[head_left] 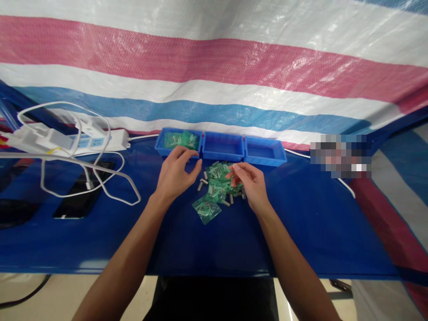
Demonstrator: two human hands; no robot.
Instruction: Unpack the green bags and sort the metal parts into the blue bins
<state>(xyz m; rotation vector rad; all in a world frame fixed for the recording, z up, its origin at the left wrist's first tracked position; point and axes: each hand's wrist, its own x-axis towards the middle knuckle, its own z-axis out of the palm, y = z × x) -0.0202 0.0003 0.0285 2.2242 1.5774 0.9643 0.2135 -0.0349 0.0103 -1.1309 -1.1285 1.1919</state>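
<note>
My left hand [177,174] is beside the front of the left blue bin [160,147], thumb and index finger apart with nothing between them. Small green-tinted clear bags [180,140] lie in that bin. A pile of similar green bags [217,189] holding small pale pieces is spread on the table between my hands. My right hand [252,183] is at the right side of this pile, thumb and fingers curled together over the bags. What its fingertips hold, if anything, I cannot make out. Small grey metal cylinders [231,199] lie around the bags.
A middle blue bin [223,154] and a right blue bin [265,159] continue the row. To the left are a white power strip [117,140], looped white cables [129,178] and a black phone [82,196]. A striped sheet [214,58] hangs behind the blue table [207,254].
</note>
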